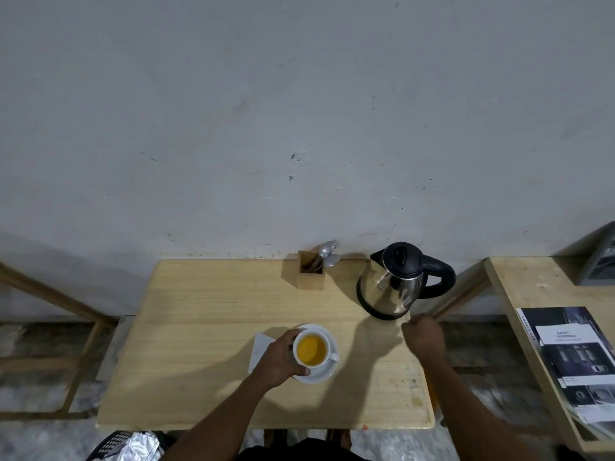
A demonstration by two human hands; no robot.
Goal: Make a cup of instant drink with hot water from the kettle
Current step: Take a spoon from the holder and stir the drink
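Observation:
A white cup [312, 351] filled with orange-yellow drink stands on a white saucer [327, 374] near the middle of the wooden table [206, 327]. My left hand [278, 359] wraps around the cup's left side. A steel kettle [397, 282] with a black lid and handle stands at the back right of the table. My right hand [422, 336] hovers blurred just in front of the kettle, fingers curled, nothing visible in it. A white paper packet [261, 347] lies partly under my left hand.
A wooden holder [311, 271] with spoons and a fork stands at the back, left of the kettle. A second table [539, 294] on the right carries dark brochures [572, 354]. A basket with a silver packet [133, 445] sits on the floor at front left.

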